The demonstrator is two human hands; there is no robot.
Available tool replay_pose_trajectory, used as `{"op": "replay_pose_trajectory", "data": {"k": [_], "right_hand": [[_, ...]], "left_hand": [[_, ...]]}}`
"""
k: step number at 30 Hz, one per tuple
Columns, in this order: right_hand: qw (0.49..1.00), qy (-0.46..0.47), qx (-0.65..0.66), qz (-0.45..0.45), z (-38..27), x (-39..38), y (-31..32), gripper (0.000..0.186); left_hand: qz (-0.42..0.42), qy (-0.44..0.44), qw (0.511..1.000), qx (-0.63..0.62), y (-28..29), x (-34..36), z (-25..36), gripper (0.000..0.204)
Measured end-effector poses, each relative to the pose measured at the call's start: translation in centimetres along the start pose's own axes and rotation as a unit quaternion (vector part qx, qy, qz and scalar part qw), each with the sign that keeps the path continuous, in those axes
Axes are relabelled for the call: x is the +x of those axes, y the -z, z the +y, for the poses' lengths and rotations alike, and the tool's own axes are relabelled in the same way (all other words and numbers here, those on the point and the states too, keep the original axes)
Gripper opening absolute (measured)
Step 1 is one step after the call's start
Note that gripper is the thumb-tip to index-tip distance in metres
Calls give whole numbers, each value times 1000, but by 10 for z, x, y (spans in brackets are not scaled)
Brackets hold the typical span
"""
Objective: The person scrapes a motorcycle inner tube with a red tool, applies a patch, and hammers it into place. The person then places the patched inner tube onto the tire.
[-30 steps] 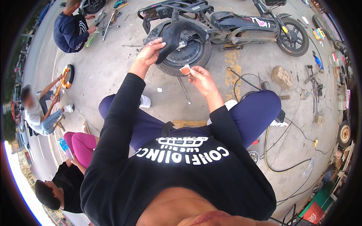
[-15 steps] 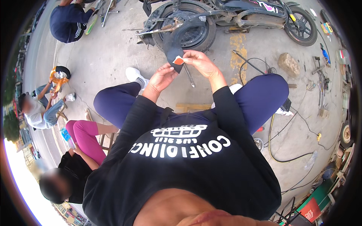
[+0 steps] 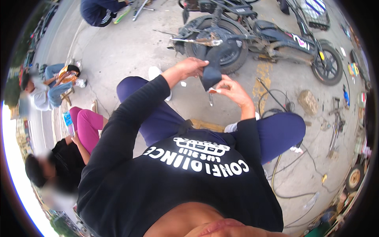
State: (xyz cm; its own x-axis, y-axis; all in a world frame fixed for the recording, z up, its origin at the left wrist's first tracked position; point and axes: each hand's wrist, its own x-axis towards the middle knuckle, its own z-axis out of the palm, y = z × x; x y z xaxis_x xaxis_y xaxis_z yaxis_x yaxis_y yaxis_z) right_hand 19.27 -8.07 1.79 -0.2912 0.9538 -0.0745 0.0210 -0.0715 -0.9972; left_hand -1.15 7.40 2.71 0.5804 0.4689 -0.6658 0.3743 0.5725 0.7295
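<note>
A black rubber inner tube (image 3: 212,75) hangs in a flattened loop in front of the motorbike's rear wheel (image 3: 233,55). My left hand (image 3: 186,68) is at the tube's left edge, fingers bent, thumb tip against the rubber; the tube partly hides the other fingertips. On the other side, my right hand (image 3: 236,94) pinches a small orange patch (image 3: 212,91) beside the tube's lower end, its upper fingers close to the rubber. A small white scrap (image 3: 183,84) shows below my left hand. Behind the tube, a metal tool (image 3: 211,100) is partly visible.
The motorbike (image 3: 284,39) lies across the far side. A stone (image 3: 307,102), hoses (image 3: 272,91) and hand tools (image 3: 336,122) are on the ground at right. A wooden stool piece (image 3: 206,125) sits between my legs. People sit at left, one in pink trousers (image 3: 87,122).
My view has shifted, so the motorbike sits further right. My hands have moved apart; the tube has turned, and the orange patch is now at its lower edge. A white scrap has appeared.
</note>
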Motion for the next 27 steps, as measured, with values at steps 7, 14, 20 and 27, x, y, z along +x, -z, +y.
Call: {"op": "replay_pose_trajectory", "data": {"k": [7,14,20,27], "right_hand": [[998,-23,1,55,-37,12,3,7],[995,-70,-16,-69,-103,28,52,9],[989,-117,-12,-94,-69,19,49,7],[992,-106,15,-59,-63,29,50,5]], "left_hand": [[-10,-142,989,-40,-13,-9,54,23],[-101,-94,951,-277,-12,-10,77,20],[-38,-23,962,-269,-24,3,39,21],[-98,-10,957,-274,-19,-19,38,32]]}}
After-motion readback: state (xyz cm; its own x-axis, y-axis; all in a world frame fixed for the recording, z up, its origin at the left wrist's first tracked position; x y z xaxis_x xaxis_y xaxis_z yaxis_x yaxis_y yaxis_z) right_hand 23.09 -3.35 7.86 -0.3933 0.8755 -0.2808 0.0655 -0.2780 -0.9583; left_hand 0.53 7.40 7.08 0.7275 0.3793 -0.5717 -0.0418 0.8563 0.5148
